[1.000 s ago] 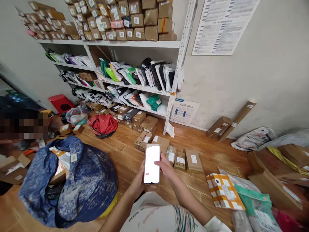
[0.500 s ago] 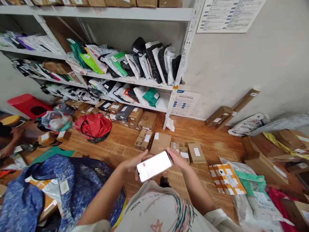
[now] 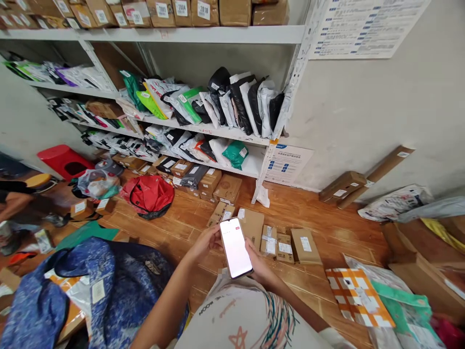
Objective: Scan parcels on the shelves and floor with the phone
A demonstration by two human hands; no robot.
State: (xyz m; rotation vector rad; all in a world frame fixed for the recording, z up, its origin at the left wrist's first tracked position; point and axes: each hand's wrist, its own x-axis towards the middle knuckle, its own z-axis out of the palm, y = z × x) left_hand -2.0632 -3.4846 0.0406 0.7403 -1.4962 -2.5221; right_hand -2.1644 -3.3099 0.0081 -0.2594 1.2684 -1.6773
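Note:
A smartphone (image 3: 235,248) with a bright, mostly white screen is held upright in front of my shirt. My left hand (image 3: 208,243) grips its upper left edge, fingers partly hidden behind it. Along the lower right edge, my right hand (image 3: 258,261) is closed around the phone. Just beyond the phone a flat cardboard box (image 3: 251,224) lies on the wooden floor. Smaller labelled boxes, one of them a brown carton (image 3: 305,246), lie to its right.
A white shelf rack (image 3: 189,35) holds boxes and bagged parcels. Left are a blue sack (image 3: 134,276), a red bag (image 3: 147,196) and a red stool (image 3: 65,162). An orange checked parcel (image 3: 359,298) lies right. Another person's arm (image 3: 16,203) shows at far left.
The phone has turned from sideways to upright in my hands. My left hand is now at its upper left and my right hand lower down. The view has shifted slightly left and up.

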